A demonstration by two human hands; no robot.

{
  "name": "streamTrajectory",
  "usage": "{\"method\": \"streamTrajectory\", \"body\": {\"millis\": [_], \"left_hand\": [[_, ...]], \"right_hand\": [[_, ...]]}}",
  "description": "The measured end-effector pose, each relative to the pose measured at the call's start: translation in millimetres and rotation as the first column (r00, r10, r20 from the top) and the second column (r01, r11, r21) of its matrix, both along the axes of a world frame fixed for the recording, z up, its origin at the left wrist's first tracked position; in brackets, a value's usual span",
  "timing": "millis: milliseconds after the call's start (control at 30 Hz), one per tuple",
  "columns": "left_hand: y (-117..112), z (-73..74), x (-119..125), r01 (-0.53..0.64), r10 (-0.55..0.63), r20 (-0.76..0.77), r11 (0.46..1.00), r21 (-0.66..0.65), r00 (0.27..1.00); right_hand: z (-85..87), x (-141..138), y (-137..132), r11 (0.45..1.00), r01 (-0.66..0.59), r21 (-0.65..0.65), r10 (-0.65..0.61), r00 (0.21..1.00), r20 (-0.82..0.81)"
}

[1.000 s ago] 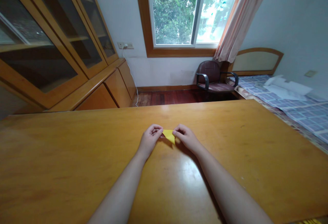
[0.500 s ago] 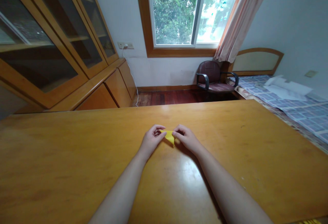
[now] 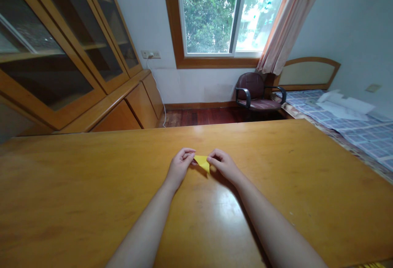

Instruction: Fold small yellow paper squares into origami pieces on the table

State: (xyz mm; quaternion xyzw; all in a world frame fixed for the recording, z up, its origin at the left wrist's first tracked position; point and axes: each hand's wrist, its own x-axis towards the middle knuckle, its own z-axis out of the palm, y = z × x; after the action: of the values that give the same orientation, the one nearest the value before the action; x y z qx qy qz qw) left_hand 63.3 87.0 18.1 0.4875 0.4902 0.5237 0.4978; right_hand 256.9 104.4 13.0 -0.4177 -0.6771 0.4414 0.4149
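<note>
Between my two hands is a small piece of folded yellow paper (image 3: 202, 162), roughly triangular, with its point toward me. My left hand (image 3: 180, 163) pinches its left corner between thumb and fingers. On the other side, my right hand (image 3: 221, 161) grips the right edge, thumb on the near face; the fingers behind the paper are partly hidden. The paper is held slightly above the wooden table (image 3: 92, 194), casting a small shadow on it.
Beyond the table's far edge stand a glass-door cabinet (image 3: 101, 84) on the left and a maroon armchair (image 3: 253, 92) under the window. A bed (image 3: 346, 112) with a checked sheet lies at right. Something yellow (image 3: 373, 265) shows at the bottom right corner.
My left thumb has slid back left toward the paper's corner, uncovering more of its upper face. My right hand has hardly moved.
</note>
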Motion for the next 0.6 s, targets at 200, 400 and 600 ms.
{"method": "streamTrajectory", "body": {"millis": [200, 400, 600], "left_hand": [[1.3, -2.8, 0.2, -0.006, 0.006, 0.057, 1.0, -0.01, 0.998], [1.1, -3.1, -0.1, -0.006, 0.006, 0.035, 1.0, 0.001, 0.999], [-1.1, -4.7, 0.8, 0.039, -0.034, -0.083, 0.998, 0.053, 0.996]], "right_hand": [[0.4, -0.3, 0.1, 1.0, -0.001, -0.02, 0.0, 1.0, -0.012], [-1.1, -0.7, 0.6, 1.0, 0.006, -0.022, -0.006, 1.0, -0.02], [-1.9, -1.2, 1.2, 1.0, -0.002, -0.004, 0.002, 1.0, 0.009]]}}
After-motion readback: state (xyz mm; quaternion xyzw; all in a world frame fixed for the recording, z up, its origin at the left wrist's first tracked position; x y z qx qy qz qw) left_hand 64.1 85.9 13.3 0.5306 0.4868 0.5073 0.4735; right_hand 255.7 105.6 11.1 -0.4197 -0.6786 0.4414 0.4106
